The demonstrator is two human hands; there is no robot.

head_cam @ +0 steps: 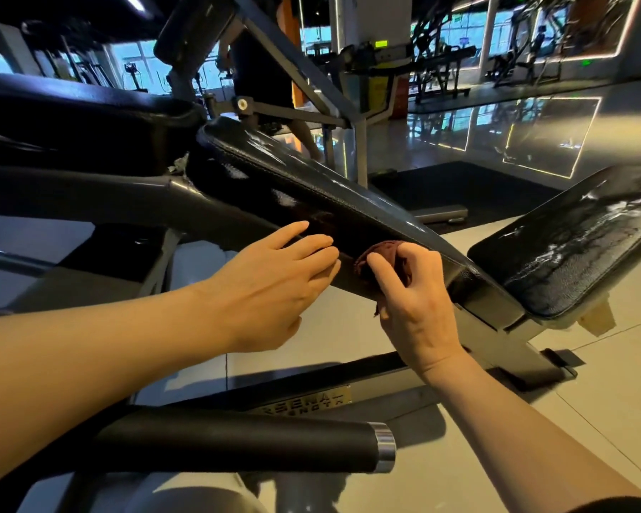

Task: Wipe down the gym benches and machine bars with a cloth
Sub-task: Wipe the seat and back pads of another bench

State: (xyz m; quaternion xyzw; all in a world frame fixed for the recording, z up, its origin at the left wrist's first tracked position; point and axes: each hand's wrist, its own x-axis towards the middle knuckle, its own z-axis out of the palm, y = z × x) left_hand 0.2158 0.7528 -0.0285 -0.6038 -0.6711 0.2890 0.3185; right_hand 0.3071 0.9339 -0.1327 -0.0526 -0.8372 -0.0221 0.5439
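Note:
A long black padded back pad of a gym bench slopes down from upper left to lower right, ending beside a wet-streaked black seat pad. My right hand grips a bunched dark maroon cloth against the pad's near side edge. My left hand lies just left of the cloth, its fingers straight and touching the same side edge. The cloth is mostly hidden behind my right fingers.
A black foam roller with a chrome end cap lies low in front of me. The grey bench frame runs beneath the pads. A person stands behind the machine. Other machines line the far windows, past a glossy floor.

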